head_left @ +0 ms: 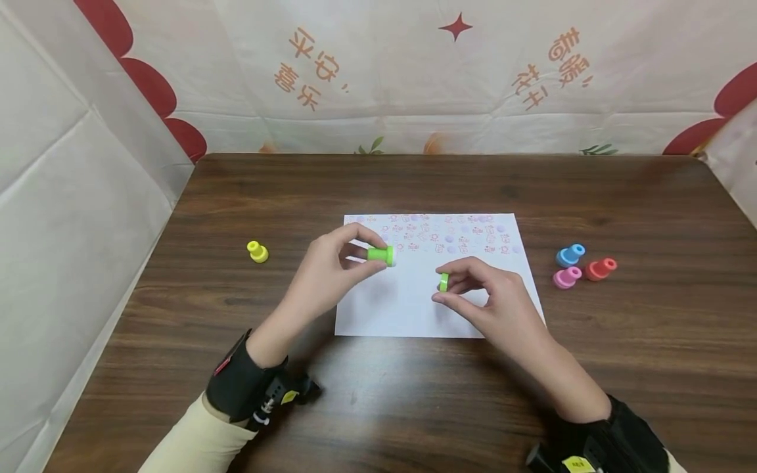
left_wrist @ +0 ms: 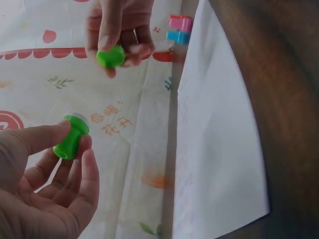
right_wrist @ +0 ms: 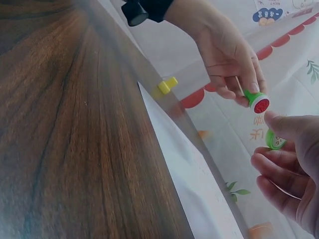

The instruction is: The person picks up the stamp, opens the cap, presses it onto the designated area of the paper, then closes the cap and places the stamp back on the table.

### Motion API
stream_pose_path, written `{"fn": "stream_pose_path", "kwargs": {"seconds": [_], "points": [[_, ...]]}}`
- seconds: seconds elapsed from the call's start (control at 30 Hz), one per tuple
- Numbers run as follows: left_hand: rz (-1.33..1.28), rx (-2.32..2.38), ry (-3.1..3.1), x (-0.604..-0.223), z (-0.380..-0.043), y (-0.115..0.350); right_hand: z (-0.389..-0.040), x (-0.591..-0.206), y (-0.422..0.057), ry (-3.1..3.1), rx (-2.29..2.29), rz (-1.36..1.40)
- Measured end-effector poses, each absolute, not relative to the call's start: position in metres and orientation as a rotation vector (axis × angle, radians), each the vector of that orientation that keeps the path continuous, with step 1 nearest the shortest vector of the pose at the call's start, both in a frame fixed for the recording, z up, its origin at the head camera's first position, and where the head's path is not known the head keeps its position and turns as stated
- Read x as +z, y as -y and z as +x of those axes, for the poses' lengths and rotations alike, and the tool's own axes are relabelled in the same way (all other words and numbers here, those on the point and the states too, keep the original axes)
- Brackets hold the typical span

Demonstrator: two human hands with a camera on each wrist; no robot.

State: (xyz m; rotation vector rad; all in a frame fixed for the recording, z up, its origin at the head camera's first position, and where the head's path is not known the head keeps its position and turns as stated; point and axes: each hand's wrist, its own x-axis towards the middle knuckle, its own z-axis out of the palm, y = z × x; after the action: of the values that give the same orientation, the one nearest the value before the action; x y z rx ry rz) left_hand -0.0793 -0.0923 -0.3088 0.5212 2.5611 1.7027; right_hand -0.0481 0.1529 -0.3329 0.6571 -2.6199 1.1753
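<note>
My left hand (head_left: 334,266) pinches a green stamp (head_left: 378,255) between thumb and fingers, above the paper. Its red stamping face (right_wrist: 261,105) shows uncovered in the right wrist view and points toward the other hand. Between the thumb and fingers of my right hand (head_left: 491,295) is the small round green cap (head_left: 443,282), held apart from the stamp. Under both hands lies a white sheet of paper (head_left: 408,309), its upper part covered with rows of small red and purple prints.
A yellow stamp (head_left: 257,251) stands left of the paper on the brown wooden table (head_left: 414,407). To the right are a blue stamp (head_left: 570,255), a pink stamp (head_left: 567,277) and a red stamp (head_left: 600,269), close together. A patterned cloth (head_left: 402,79) hangs behind the table.
</note>
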Motion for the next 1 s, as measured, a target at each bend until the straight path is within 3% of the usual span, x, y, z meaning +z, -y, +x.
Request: {"fn": "stream_pose_path", "kwargs": {"seconds": [1.0], "points": [[0.521,1.844,-2.206,-0.333,-0.054,0.066,-0.047,-0.338,-0.138,2.621,1.234,0.784]]}}
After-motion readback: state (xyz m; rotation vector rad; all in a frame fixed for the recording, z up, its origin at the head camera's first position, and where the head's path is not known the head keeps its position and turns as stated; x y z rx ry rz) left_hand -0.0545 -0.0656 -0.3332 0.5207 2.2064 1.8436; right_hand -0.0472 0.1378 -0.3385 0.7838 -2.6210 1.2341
